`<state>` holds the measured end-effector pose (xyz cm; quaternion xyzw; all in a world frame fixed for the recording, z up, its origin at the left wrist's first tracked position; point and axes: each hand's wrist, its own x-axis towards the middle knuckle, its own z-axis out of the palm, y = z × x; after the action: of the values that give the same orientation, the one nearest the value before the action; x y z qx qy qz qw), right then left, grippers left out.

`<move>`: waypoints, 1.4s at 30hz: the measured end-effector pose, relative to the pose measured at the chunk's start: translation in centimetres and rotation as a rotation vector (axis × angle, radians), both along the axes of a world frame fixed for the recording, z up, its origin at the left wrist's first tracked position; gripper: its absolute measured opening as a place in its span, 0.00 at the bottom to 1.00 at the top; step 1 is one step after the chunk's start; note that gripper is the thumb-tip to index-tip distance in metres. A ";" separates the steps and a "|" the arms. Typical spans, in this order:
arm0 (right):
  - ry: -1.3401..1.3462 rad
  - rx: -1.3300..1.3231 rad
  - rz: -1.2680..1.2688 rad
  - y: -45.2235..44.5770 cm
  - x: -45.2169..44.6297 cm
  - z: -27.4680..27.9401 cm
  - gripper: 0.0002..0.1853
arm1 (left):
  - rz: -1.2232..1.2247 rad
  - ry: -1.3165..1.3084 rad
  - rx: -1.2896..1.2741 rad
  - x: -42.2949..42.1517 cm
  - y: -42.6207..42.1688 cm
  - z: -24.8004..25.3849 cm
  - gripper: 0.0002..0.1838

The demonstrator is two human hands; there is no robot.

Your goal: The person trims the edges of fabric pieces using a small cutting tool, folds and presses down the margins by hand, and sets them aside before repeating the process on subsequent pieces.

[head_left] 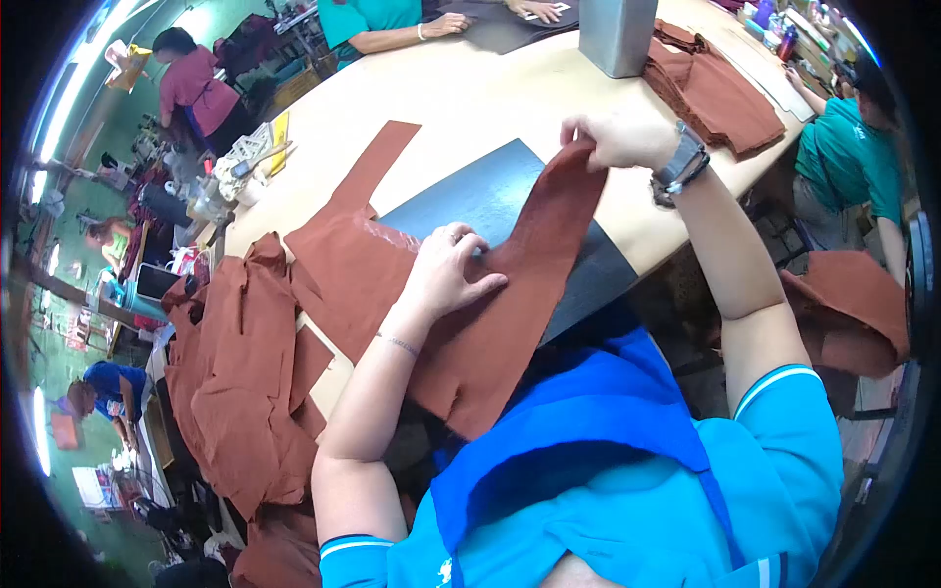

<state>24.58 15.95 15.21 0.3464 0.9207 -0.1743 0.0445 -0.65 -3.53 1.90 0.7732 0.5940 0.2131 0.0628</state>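
A rust-brown fabric piece lies across a dark, shiny flat board and hangs over the table's near edge. My left hand rests on the fabric near its middle, fingers spread and slightly bent. At the upper right, my right hand pinches the fabric's far corner between thumb and fingers and holds it raised off the board. One strip of the brown cloth reaches up the table, left of the board. A whitish mark shows on the cloth left of my left hand.
A pile of brown fabric hangs at the table's left edge. More brown pieces lie at the upper right beside a grey metal block. Tools sit at the left rim. Co-workers surround the table.
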 end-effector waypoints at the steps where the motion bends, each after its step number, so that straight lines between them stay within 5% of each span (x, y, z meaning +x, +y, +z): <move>1: 0.176 0.291 0.049 0.6 0.0 -1.1 0.23 | -0.012 0.003 0.002 0.1 0.8 -0.2 0.32; 3: 0.516 0.869 0.158 1.7 0.1 -3.9 0.25 | -0.011 0.026 -0.014 0.6 1.5 -0.3 0.29; 7: 0.600 0.021 0.413 -3.4 -3.7 -7.8 0.23 | 0.031 0.055 -0.093 1.3 1.5 0.9 0.27; 8: 0.447 -0.123 0.355 -5.0 -4.0 -8.1 0.22 | 0.035 0.049 -0.113 1.2 1.6 1.0 0.27; 14: 0.346 -0.147 0.395 -5.0 -4.9 -12.3 0.16 | -0.004 -0.016 -0.060 0.4 1.8 0.4 0.21; 18: 0.484 -0.051 0.404 -5.3 -4.0 -12.9 0.10 | -0.039 0.024 -0.066 -0.8 1.4 0.5 0.07; 27: 0.599 0.378 0.490 -7.3 -2.7 -15.3 0.12 | -0.136 0.194 0.119 -3.4 0.6 -0.9 0.12; 42: 0.265 0.605 0.355 -13.1 -5.1 -13.5 0.18 | -0.133 0.211 0.224 -4.1 0.0 -1.2 0.15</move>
<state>19.43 2.89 1.75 0.1534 0.9741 0.0727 -0.1497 -4.73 -3.51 0.71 0.8310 0.5173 0.1912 -0.0726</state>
